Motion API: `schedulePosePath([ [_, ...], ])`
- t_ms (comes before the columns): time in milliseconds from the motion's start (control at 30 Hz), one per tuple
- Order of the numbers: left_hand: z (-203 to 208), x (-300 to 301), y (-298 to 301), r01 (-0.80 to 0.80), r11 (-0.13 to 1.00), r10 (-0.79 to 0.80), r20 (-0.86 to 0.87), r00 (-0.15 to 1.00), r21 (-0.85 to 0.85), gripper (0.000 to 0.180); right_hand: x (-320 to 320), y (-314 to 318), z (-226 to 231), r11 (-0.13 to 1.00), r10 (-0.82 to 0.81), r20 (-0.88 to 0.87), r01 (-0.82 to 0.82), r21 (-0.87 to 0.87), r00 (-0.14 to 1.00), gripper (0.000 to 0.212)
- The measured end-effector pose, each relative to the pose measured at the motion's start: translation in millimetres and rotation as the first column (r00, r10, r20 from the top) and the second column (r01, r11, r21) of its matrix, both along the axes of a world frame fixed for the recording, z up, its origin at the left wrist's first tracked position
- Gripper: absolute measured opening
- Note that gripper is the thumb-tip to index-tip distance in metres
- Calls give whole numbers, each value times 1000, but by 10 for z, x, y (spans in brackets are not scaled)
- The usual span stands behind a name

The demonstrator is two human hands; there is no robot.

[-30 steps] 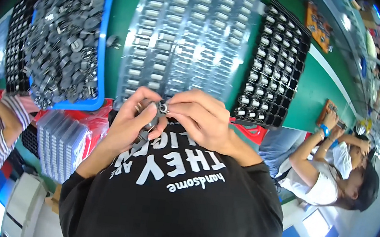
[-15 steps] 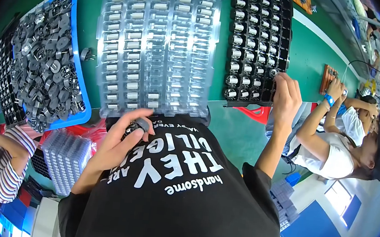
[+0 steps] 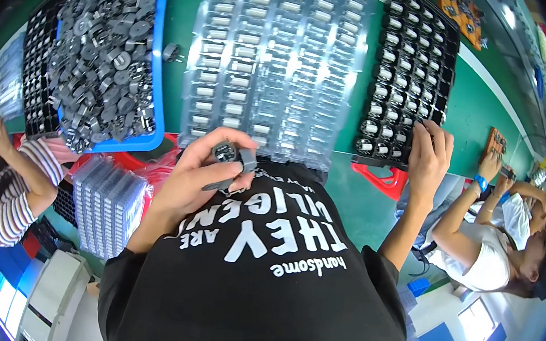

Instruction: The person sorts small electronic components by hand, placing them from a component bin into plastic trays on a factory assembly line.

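Note:
My left hand [image 3: 195, 172] is closed around several dark grey round electrical parts [image 3: 226, 153] with metal pins, just in front of my shirt. It is beside the near edge of a clear plastic tray [image 3: 326, 102], whose cells hold rows of pale cylindrical pieces. My right hand [image 3: 431, 151] has its fingers drawn together at the right column of a black tray [image 3: 451, 76]. Rows of round parts with shiny white cylinders fill many of that tray's cells. What those right fingertips grip, if anything, is hidden.
A blue bin [image 3: 159, 36] heaped with dark grey round parts [image 3: 108, 51] stands at left on the green table. One loose part [image 3: 172, 52] lies beside it. A red stool [image 3: 383, 180] is beneath the table edge. Co-workers sit on both sides.
The whole view has shifted, with the table things sliding right and up. My left hand has turned, bringing its parts more into sight. My right hand stays at the black tray's right column.

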State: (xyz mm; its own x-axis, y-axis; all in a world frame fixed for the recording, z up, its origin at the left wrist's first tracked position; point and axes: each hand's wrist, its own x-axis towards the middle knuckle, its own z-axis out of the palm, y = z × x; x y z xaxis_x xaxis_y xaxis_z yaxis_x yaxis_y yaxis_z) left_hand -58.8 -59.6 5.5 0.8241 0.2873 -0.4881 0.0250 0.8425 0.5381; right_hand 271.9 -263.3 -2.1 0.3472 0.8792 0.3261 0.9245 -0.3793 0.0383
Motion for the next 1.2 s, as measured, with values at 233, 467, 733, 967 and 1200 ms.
schedulePosePath([
  [233,-49,1,61,-104,993,105,-7,994,56,32,-853,993,104,740,653,-484,-627,243,583,24],
  [467,-21,-96,182,-148,973,163,-71,984,175,38,-1096,1413,30,552,722,-537,-831,66,437,27],
  [733,-72,-81,279,-177,983,180,64,982,-55,44,-1146,1485,125,492,731,-514,-868,-59,449,23],
  [967,-174,-33,301,-162,953,160,30,987,256,38,-1174,1432,156,638,668,-611,-750,176,425,21],
  [1200,-190,91,256,-188,810,244,-28,969,555,38,-1327,1533,253,839,480,-865,-363,406,142,24],
])
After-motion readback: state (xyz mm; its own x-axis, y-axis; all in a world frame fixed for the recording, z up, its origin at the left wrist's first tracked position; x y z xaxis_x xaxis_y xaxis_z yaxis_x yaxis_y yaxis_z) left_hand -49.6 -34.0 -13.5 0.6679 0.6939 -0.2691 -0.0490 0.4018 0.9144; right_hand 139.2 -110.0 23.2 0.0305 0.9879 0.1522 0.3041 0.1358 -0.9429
